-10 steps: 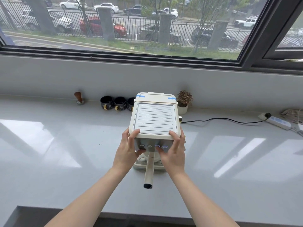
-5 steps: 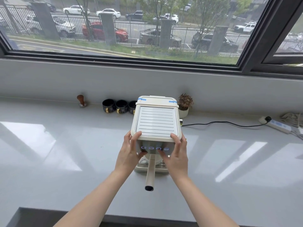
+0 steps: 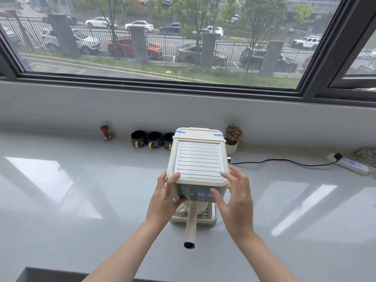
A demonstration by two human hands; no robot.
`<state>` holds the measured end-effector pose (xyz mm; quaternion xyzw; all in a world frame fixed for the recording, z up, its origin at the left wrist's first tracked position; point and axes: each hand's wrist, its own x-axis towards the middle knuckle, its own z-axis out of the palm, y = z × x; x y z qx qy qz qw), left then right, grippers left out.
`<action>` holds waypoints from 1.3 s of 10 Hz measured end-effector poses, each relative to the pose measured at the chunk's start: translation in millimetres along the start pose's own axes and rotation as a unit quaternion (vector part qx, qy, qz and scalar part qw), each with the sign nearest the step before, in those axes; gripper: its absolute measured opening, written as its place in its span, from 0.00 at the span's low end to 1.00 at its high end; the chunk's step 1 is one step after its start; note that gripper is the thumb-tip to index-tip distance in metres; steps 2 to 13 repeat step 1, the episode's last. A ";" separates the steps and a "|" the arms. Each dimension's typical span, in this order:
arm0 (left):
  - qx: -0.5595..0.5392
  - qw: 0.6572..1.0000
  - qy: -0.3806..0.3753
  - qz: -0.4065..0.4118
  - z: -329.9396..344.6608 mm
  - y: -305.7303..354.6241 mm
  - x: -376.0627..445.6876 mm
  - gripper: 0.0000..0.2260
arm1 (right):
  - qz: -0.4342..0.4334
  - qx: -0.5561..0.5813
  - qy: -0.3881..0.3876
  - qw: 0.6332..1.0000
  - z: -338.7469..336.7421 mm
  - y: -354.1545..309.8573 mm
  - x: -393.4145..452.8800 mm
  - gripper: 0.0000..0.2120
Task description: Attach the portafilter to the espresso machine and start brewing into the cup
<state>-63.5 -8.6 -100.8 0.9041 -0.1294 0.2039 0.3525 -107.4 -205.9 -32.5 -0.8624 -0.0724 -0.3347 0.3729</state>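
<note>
A cream espresso machine (image 3: 198, 159) stands on the white counter (image 3: 81, 210), seen from above. Its portafilter handle (image 3: 190, 224) sticks out toward me from under the front panel. A white cup (image 3: 184, 208) sits on the drip tray beneath, mostly hidden. My left hand (image 3: 165, 198) grips the machine's front left corner, thumb under the button row. My right hand (image 3: 236, 197) hovers at the front right corner with fingers spread, its thumb by the lit buttons (image 3: 200, 194); whether it touches them I cannot tell.
Three black cups (image 3: 153, 139) and a wooden tamper (image 3: 105, 132) stand at the back wall left of the machine. A small potted plant (image 3: 233, 139) is behind it on the right. A black cable (image 3: 284, 162) runs to a power strip (image 3: 354, 165) at the far right.
My right hand has lifted off the machine's front corner and opened, its fingers now spread. The left hand keeps its hold. The view has tilted up slightly.
</note>
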 end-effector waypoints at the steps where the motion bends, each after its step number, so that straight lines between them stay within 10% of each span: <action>1: -0.019 1.000 0.000 0.001 0.0 -0.5 -0.1 0.44 | -0.048 0.195 0.110 0.973 -46.3 -73.2 36.8 0.12; 13: -0.019 1.000 0.000 0.001 0.0 -0.5 -0.1 0.44 | -0.048 0.195 0.110 0.973 -46.3 -73.2 36.8 0.12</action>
